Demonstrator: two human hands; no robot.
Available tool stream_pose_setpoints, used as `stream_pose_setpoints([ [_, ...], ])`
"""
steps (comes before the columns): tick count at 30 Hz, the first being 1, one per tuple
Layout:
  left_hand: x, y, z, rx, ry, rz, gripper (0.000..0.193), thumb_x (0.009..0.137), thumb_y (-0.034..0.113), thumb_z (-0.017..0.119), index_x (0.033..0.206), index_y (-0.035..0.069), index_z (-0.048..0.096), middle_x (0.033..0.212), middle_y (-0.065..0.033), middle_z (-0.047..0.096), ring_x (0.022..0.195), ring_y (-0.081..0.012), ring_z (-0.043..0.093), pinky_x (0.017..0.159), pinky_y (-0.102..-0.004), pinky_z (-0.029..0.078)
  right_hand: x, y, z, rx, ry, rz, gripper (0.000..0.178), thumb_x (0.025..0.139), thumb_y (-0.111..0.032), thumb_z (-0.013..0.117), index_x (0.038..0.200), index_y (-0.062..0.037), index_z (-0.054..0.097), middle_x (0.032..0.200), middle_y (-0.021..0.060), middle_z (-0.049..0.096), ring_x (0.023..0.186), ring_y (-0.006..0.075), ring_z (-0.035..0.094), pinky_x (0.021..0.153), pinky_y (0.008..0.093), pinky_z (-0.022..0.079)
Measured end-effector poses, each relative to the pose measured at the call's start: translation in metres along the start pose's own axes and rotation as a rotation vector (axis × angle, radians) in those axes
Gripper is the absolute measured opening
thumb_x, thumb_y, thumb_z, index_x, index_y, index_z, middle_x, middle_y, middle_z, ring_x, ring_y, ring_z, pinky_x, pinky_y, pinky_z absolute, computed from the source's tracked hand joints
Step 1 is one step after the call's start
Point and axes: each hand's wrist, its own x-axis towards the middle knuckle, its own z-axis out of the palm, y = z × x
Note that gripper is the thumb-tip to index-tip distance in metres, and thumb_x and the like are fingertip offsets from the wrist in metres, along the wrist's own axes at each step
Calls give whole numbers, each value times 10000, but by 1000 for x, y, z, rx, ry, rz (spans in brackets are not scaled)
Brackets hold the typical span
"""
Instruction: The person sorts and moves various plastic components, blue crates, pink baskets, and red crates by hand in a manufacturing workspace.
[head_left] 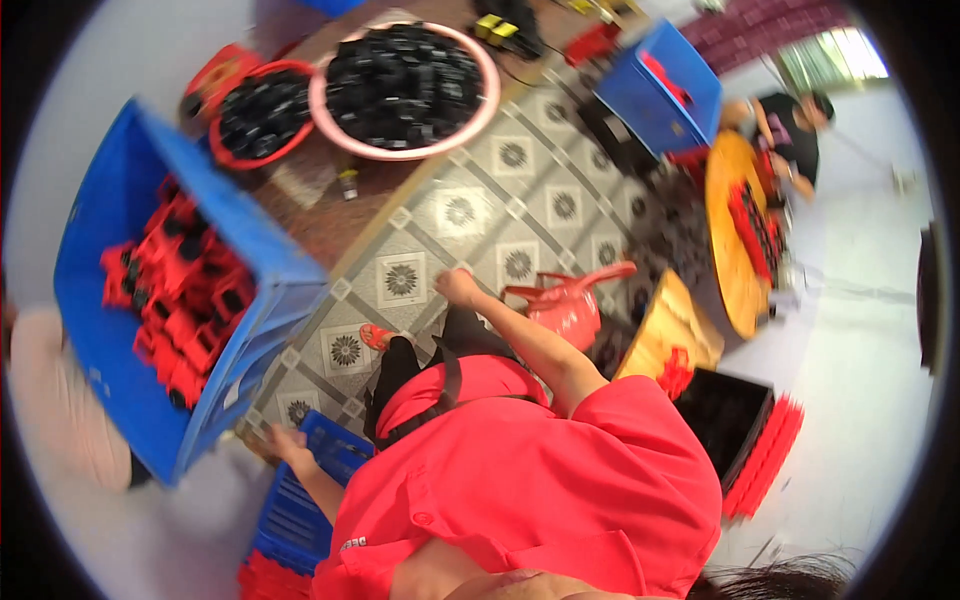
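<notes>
The left hand (283, 441) grips the rim of a small blue crate (300, 495) on the floor beside the big blue bin (215, 260) of red parts; the right hand (456, 287) rests open on the patterned floor (510, 190)

Hands on patterned floor (520, 190), blue crate (300, 500) (2 basins (480, 110) beyond)

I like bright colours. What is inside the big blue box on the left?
The big blue crate is piled with red plastic parts that have black pieces fitted in them. The bottom of the crate is hidden under the pile.
</notes>
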Motion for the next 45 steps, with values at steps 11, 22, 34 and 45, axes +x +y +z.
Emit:
stream_pose_setpoints([
  [11,-99,-94,334,1009,-798,-68,423,857,161,574,1260,129,450,1002,-79,600,800,-165,589,625,-315,485,-296,332,23,559,626,1061,192,734,-141,568,828,-18,682,662,162,642,611,243,651,603,374,508],
  [22,-354,-29,684,1025,-1291,304,456,897,197,557,1315,106,400,1018,-77,597,797,-196,625,601,-300,513,-180,295,-109,2160,1016,642,298,882,-242,589,1045,7,575,883,150,658,778,228,636,686,340,552],
  [34,-527,-21,947,1553,-1547,551,482,884,201,551,1328,81,406,1120,-119,597,899,-208,610,707,-332,502,-82,434,-194,2928,3034,-58,615,829,-603,505,1168,-90,492,1182,167,521,1048,331,558,794,465,536],
  [45,-595,-28,1088,1739,-1550,679,414,903,218,548,1290,123,435,1104,-86,602,924,-217,609,731,-337,492,6,329,-120,2906,2980,521,172,879,-125,451,954,-26,570,871,111,641,783,276,641,601,341,542],
])
